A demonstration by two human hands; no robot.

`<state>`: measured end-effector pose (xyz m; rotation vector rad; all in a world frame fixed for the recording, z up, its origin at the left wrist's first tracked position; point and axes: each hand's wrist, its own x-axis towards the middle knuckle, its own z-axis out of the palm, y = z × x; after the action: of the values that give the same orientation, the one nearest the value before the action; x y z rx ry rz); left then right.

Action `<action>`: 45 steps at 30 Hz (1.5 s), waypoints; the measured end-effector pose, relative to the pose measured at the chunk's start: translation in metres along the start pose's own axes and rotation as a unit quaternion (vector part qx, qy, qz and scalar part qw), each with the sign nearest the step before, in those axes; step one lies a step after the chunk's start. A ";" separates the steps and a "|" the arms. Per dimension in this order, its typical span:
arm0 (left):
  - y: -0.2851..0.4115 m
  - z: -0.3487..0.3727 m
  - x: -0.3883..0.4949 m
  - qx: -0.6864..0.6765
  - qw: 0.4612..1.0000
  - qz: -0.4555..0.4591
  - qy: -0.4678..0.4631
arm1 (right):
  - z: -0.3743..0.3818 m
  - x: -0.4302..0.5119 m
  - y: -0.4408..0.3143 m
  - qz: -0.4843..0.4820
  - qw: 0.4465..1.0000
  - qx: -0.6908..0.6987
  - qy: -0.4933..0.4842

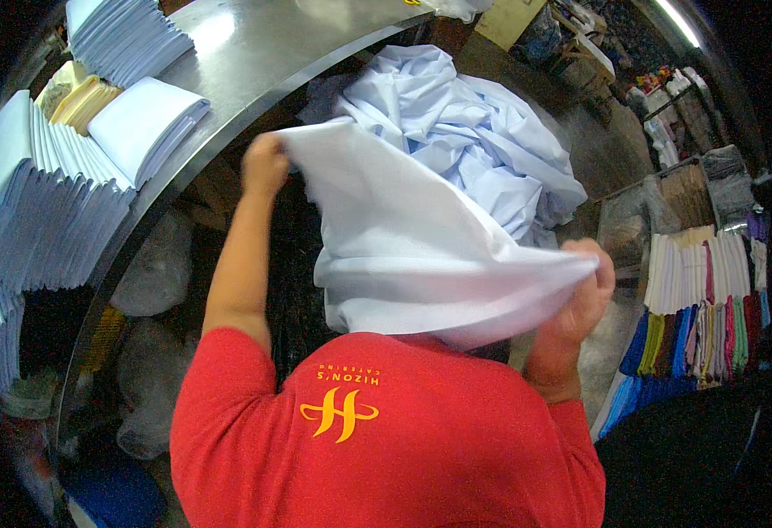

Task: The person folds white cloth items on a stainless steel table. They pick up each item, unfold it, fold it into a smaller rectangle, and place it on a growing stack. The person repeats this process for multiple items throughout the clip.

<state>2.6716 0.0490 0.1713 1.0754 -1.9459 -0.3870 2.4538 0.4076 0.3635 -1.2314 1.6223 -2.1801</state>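
A white cloth (392, 224) hangs stretched between my two hands in front of my red shirt. My left hand (266, 164) grips its upper left corner, beside the metal table's edge. On the other side my right hand (584, 284), slightly blurred, pinches the cloth's right end, with the fabric sagging in folds between. Beyond the held cloth lies a large heap of crumpled pale fabric (458, 132). The held cloth covers the heap's near part, and what supports the heap is hidden.
A metal table (247, 39) curves along the left, bearing stacks of folded white cloths (56, 204) and a few yellow cloths (85, 102). Filled clear plastic bags (155, 264) sit below it. Racks of folded coloured cloths (696, 336) stand at right.
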 end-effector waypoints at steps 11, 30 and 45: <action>0.011 -0.080 -0.283 0.144 0.938 -0.080 -0.304 | 0.117 0.039 0.108 0.055 0.994 0.034 -0.085; 0.042 -0.016 -0.315 0.080 0.955 -0.191 -0.212 | 0.195 0.083 0.086 -0.131 0.975 0.104 -0.149; 0.045 0.090 -0.269 0.015 0.864 -0.448 -0.231 | 0.218 0.043 0.105 -0.280 0.926 -0.015 -0.252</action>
<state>2.6462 0.2802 0.0027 2.0286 -1.7031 -1.2120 2.5403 0.1840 0.3120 -2.2546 1.1871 -1.8394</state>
